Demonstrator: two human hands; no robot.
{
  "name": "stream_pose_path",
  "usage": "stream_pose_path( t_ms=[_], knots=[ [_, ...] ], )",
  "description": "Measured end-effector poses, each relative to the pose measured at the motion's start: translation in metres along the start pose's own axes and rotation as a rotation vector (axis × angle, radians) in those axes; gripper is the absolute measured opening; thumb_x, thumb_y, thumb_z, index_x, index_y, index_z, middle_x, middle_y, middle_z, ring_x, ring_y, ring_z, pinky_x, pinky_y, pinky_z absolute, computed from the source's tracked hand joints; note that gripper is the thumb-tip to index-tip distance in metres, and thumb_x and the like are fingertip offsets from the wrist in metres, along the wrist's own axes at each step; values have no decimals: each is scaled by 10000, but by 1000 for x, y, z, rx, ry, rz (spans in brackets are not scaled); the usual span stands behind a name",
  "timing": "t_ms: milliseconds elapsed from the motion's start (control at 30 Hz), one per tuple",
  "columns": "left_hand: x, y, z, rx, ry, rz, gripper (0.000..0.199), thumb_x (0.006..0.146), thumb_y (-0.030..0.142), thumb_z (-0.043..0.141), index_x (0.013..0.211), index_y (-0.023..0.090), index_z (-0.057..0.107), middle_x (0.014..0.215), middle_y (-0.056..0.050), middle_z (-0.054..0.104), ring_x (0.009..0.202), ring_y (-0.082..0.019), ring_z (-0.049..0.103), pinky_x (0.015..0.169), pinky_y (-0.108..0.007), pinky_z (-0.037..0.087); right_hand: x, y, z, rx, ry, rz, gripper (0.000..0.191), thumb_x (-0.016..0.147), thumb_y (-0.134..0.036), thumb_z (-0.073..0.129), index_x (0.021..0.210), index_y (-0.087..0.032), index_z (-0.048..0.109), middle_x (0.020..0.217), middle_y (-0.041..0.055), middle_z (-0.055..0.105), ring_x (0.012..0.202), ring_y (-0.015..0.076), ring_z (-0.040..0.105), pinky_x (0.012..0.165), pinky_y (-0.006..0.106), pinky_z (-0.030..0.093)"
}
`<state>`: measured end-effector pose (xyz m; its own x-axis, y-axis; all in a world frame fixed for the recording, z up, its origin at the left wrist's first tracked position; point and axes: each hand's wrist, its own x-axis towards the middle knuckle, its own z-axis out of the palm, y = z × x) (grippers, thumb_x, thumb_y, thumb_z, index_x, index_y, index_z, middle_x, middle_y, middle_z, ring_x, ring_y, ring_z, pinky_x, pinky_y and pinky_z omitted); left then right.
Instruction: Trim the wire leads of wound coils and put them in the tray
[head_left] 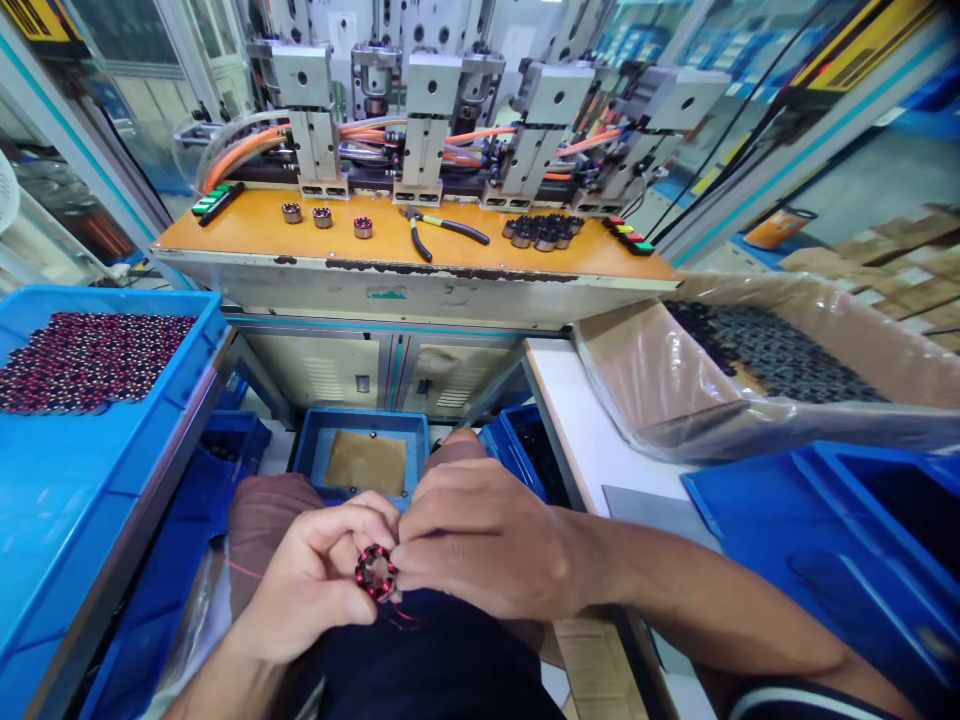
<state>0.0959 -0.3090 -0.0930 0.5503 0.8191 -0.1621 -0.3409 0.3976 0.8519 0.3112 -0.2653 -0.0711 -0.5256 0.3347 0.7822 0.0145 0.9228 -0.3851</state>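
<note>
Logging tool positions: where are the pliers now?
Head view, upper middle: pliers on the orange benchtop, between a red-topped ring at left and clustered dark parts at right.

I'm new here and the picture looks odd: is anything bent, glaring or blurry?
Head view: the side posts lean outward, likely wide-lens stretch; head view: white glare streaks the clear plastic liner; head view: the far stacked cartons look soft, while the red-wound ring in the left hand's fingers is clearer.

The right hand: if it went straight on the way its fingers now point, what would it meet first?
Probably the red-wound stator ring in the left hand; they may already be touching, as depth is unclear.
</note>
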Motion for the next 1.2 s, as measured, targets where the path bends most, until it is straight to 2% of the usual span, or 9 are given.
stream_pose_path(
  t_ms=[300, 367, 467, 533, 667, 867, 1067, 1133, 1200],
  knots=[
    [5, 4, 1, 314, 83, 239, 259, 706, 179, 840, 945, 255, 777, 1015, -56, 609, 861, -142, 594, 727, -224, 489, -15, -16, 28, 105, 239, 328, 102, 943, -164, 593, 870, -126, 652, 751, 56, 685, 673, 109, 640, 630, 214, 520],
    [4, 6, 3, 364, 140, 277, 364, 686, 158, 851, 1017, 281, 765, 1062, -59, 627, 914, -164, 622, 766, -235, 511, -19, -18, 34, 65, 295, 339, 84, 940, -157, 583, 875, -139, 633, 765, 48, 681, 680, 109, 643, 639, 218, 516],
    [1, 8, 3, 397, 172, 162, 459, 670, 234, 874, 1104, 248, 725, 973, -54, 671, 845, -166, 645, 737, -228, 523, -21, -18, 39, 14, 332, 323, 74, 941, -153, 565, 891, -154, 620, 781, 40, 679, 693, 109, 642, 644, 224, 506],
    [-1, 8, 2, 419, 143, 73, 286, 770, 267, 800, 1037, 202, 719, 820, -33, 673, 712, -129, 628, 652, -201, 506, -22, -17, 39, 10, 325, 328, 71, 944, -161, 561, 903, -164, 619, 780, 34, 676, 689, 111, 638, 631, 227, 502],
    [-4, 5, 2, 387, 159, 101, 188, 902, 191, 650, 1081, 239, 681, 735, -4, 692, 647, -113, 663, 633, -197, 529, -24, -19, 41, -27, 355, 391, 55, 912, -134, 593, 884, -169, 625, 765, 26, 668, 677, 116, 628, 622, 234, 499],
    [-2, 0, 5, 288, 151, 299, 296, 787, 117, 763, 1044, 262, 738, 1157, -59, 664, 859, -157, 716, 781, -275, 582, -24, -22, 41, -37, 355, 499, 111, 891, -83, 566, 865, -163, 637, 758, 43, 663, 684, 129, 636, 633, 252, 522],
    [1, -5, 10, 42, 45, 424, 249, 680, 217, 877, 843, 219, 688, 967, -39, 750, 1154, -276, 664, 1031, -459, 481, -21, -26, 27, -39, 240, 376, 141, 888, -71, 544, 922, -194, 602, 740, 26, 664, 646, 128, 659, 586, 233, 545],
    [2, -6, 11, 2, 55, 351, 354, 674, 324, 884, 941, 216, 678, 1001, -61, 750, 1172, -274, 649, 1044, -451, 458, -19, -28, 22, -75, 199, 305, 156, 900, -82, 534, 963, -216, 582, 731, 16, 667, 627, 134, 667, 573, 236, 557],
    [2, -6, 11, 44, 56, 173, 379, 737, 402, 831, 999, 183, 668, 983, -83, 730, 1001, -206, 693, 896, -329, 518, -16, -30, 18, -115, 160, 261, 172, 911, -87, 518, 985, -234, 567, 717, 10, 671, 623, 147, 679, 566, 252, 565]
  ],
)
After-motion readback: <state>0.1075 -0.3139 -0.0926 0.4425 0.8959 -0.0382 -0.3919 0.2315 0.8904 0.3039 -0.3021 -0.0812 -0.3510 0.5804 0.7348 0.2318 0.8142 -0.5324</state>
